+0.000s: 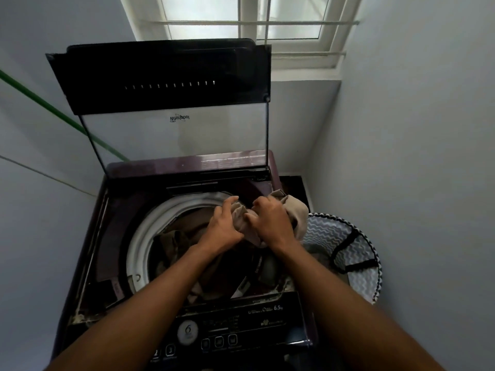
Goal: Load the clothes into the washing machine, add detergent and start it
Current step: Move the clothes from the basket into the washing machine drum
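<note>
A dark top-loading washing machine (112, 218) filled the corner under a barred window (241, 22), its glass lid (171, 103) raised upright against the wall. A green pipe (53, 108) ran slantwise behind the lid. To the machine's right stood a zigzag-patterned laundry basket (356, 253) (its black straps drooping inside). The white-rimmed drum (139, 236) already held brownish clothes (174, 239). Above the drum's right side both hands gripped a bunched beige garment (297, 210): the left hand (225, 223) pinched its near edge, the right hand (270, 218) was clenched around the bulk, and the forearms hid part of the drum.
</note>
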The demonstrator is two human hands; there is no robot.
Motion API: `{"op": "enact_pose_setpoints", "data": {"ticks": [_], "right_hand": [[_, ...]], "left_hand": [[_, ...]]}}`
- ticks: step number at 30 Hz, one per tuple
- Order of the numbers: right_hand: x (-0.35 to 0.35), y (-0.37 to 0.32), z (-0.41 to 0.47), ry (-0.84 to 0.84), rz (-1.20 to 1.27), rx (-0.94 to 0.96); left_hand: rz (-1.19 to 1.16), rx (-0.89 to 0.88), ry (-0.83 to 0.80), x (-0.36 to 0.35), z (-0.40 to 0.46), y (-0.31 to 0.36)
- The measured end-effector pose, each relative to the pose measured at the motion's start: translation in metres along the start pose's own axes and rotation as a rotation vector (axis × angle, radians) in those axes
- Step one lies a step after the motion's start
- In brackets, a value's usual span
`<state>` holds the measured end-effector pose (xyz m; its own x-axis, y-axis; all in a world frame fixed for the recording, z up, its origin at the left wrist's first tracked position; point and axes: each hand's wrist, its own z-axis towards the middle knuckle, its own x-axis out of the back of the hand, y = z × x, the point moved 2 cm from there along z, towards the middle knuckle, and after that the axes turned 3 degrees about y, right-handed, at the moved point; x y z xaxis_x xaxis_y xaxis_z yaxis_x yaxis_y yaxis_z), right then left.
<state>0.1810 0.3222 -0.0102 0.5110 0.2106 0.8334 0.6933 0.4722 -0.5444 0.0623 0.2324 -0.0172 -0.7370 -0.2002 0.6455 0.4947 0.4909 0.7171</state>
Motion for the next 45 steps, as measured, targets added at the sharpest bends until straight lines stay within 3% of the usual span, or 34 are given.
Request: {"op": "enact_pose_setpoints", "data": {"ticks": [3, 6, 8, 11, 18, 23, 26, 30, 34, 39, 43, 45], "right_hand": [[0.013, 0.007, -0.002, 0.256, -0.432, 0.136], [0.022, 0.021, 0.003, 0.209, -0.59, -0.005], [0.021, 0.027, 0.005, 0.098, -0.535, -0.087], [0.016, 0.021, 0.012, -0.023, -0.29, -0.031], [-0.007, -0.037, 0.012, -0.026, 0.107, -0.032], [-0.043, -0.057, 0.015, -0.076, 0.074, -0.039], [-0.07, -0.053, 0.014, -0.233, -0.077, -0.044], [-0.098, -0.059, 0.009, -0.38, -0.009, -0.058], [-0.124, -0.068, 0.0, -0.533, -0.08, -0.02], [-0.148, -0.059, -0.014, -0.678, -0.215, 0.044], [-0.164, -0.043, -0.03, -0.896, -0.395, 0.044], [-0.161, -0.046, -0.027, -0.94, -0.396, 0.025]], "left_hand": [[0.017, -0.042, 0.017, -0.004, 0.005, 0.007], [0.049, -0.054, 0.021, -0.005, 0.008, 0.009], [0.052, -0.052, 0.034, -0.003, 0.008, 0.007], [0.02, -0.056, 0.077, 0.001, 0.007, 0.006], [-0.056, -0.069, 0.301, 0.031, -0.001, -0.013], [0.01, 0.011, 0.408, 0.057, -0.019, -0.058], [0.305, 0.145, 0.344, 0.055, -0.034, -0.102], [0.314, 0.159, 0.418, 0.057, -0.046, -0.132], [0.316, 0.026, 0.236, 0.051, -0.041, -0.141], [0.405, 0.124, -0.098, 0.037, -0.036, -0.152], [0.503, 0.153, -0.433, 0.021, -0.043, -0.163], [0.445, 0.152, -0.4, 0.019, -0.042, -0.165]]}}
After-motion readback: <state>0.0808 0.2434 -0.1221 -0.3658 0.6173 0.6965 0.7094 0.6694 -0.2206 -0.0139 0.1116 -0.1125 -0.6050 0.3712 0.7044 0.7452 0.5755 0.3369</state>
